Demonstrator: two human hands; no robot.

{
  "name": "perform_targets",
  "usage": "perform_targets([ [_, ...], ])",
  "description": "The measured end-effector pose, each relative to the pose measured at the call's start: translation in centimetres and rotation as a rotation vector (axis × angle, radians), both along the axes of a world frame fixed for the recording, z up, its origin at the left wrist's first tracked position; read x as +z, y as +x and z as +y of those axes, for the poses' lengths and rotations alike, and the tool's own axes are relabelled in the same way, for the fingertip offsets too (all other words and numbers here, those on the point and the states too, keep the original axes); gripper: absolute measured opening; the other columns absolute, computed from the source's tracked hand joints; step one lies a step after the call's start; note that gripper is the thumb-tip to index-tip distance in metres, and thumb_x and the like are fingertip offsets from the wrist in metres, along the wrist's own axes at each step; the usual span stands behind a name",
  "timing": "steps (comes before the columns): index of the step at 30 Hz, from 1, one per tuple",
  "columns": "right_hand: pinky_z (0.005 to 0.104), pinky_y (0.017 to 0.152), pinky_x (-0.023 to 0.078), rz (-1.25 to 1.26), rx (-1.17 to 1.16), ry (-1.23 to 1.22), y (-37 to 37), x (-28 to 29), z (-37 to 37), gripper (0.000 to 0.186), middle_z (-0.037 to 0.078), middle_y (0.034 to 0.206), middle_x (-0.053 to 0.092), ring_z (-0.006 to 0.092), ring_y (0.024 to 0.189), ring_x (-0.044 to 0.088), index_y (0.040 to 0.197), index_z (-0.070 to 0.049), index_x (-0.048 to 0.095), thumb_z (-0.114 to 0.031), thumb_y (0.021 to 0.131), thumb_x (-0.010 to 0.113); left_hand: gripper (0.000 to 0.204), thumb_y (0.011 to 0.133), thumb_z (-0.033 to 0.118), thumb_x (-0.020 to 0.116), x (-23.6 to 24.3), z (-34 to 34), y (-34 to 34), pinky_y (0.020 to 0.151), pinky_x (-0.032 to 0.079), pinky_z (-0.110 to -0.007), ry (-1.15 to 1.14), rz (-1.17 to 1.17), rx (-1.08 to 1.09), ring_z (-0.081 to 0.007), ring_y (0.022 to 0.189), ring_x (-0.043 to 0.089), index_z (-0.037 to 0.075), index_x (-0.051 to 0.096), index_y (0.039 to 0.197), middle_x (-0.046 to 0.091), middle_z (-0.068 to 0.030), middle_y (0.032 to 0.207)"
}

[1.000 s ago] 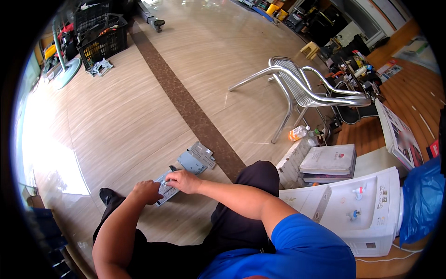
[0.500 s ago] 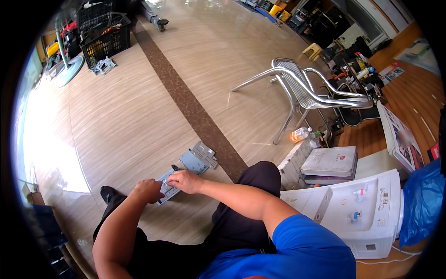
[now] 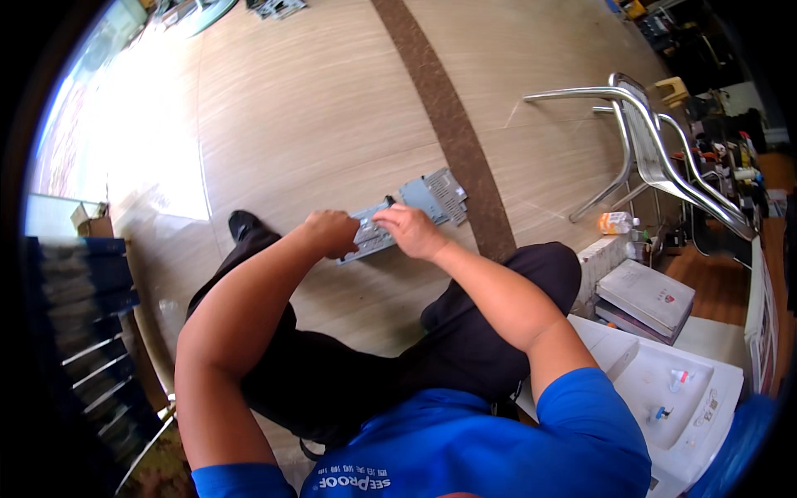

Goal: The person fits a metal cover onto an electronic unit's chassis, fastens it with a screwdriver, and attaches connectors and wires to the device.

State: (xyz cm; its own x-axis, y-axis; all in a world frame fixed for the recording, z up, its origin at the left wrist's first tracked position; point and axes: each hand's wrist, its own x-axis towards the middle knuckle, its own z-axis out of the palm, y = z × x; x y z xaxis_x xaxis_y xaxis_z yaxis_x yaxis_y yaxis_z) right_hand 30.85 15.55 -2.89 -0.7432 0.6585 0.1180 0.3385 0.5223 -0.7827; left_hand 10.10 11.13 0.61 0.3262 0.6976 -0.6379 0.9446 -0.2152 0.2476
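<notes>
Low over the floor, between my legs, is a long grey metal panel [image 3: 422,199] with slots and cutouts, slanting up to the right. My left hand [image 3: 334,233] is closed at its near left end, fingers curled over the edge. On the panel's middle my right hand [image 3: 413,232] is also closed, thumb and forefinger pinched together; whatever lies between them is hidden. A small black part [image 3: 390,201] sticks up just beyond the right fingers. The panel's far right end, a slotted plate, is uncovered.
A tubular metal chair [image 3: 656,149] lies tipped over at the right. Nearer stand a bottle with an orange label [image 3: 614,222], stacked thick books [image 3: 646,297] and a white water dispenser [image 3: 639,378] lying flat. Blue stacked items [image 3: 83,307] line the left. Metal scraps [image 3: 278,8] lie far off.
My view has tilted down and shifted left, so the hands and panel appear higher and farther right. Both hands stay on the panel, in nearly the same pose.
</notes>
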Motion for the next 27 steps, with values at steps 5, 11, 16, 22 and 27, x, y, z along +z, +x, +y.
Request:
perform_targets([
  [5, 0.0405, 0.076, 0.053, 0.0, -0.005, -0.086, -0.41, -0.12, -0.56, 0.016, 0.016, 0.094, 0.067, 0.0349, 0.087, 0.066, 0.104, -0.006, 0.069, -0.014, 0.093, 0.062, 0.041, 0.085, 0.042, 0.072, 0.07, -0.56, -0.35, 0.088, 0.055, -0.043, -0.029, -0.001, 0.037, -0.031, 0.106, 0.067, 0.009, 0.07, 0.109, 0.07, -0.0149, 0.112],
  [11, 0.04, 0.074, 0.052, -0.037, 0.027, -0.059, -0.4, 0.07, -0.87, 0.019, 0.016, 0.091, 0.067, 0.0337, 0.083, 0.066, 0.103, -0.004, 0.069, -0.018, 0.09, 0.067, 0.041, 0.085, 0.042, 0.072, 0.08, -0.57, -0.24, 0.087, 0.055, -0.042, -0.021, 0.0, 0.017, -0.0308, 0.104, 0.068, 0.008, 0.071, 0.107, 0.071, -0.0143, 0.111],
  [16, 0.0351, 0.07, 0.052, -0.096, -0.053, -0.158, -0.36, 0.09, -0.66, 0.017, 0.015, 0.088, 0.069, 0.0259, 0.079, 0.068, 0.105, -0.002, 0.068, -0.011, 0.091, 0.065, 0.045, 0.087, 0.041, 0.069, 0.37, -0.4, -0.31, 0.09, 0.052, -0.046, -0.083, -0.009, 0.013, -0.0365, 0.107, 0.065, 0.005, 0.062, 0.114, 0.068, -0.0198, 0.108],
  [22, 0.0349, 0.074, 0.053, -0.039, -0.014, -0.052, -0.55, 0.14, -0.69, 0.016, 0.016, 0.095, 0.07, 0.0276, 0.086, 0.07, 0.106, -0.002, 0.068, -0.009, 0.093, 0.061, 0.046, 0.088, 0.042, 0.069, 0.78, -0.31, -0.25, 0.092, 0.052, -0.045, -0.107, 0.004, 0.024, -0.0358, 0.11, 0.063, 0.007, 0.062, 0.116, 0.067, -0.019, 0.113],
  [27, 0.0348, 0.072, 0.053, -0.009, -0.011, -0.076, -0.51, 0.25, -0.79, 0.015, 0.015, 0.092, 0.07, 0.0279, 0.083, 0.069, 0.105, -0.002, 0.068, -0.009, 0.093, 0.062, 0.046, 0.088, 0.042, 0.069, 0.9, -0.3, -0.19, 0.092, 0.051, -0.045, -0.111, -0.005, 0.033, -0.0356, 0.111, 0.063, 0.007, 0.061, 0.116, 0.067, -0.0188, 0.113],
])
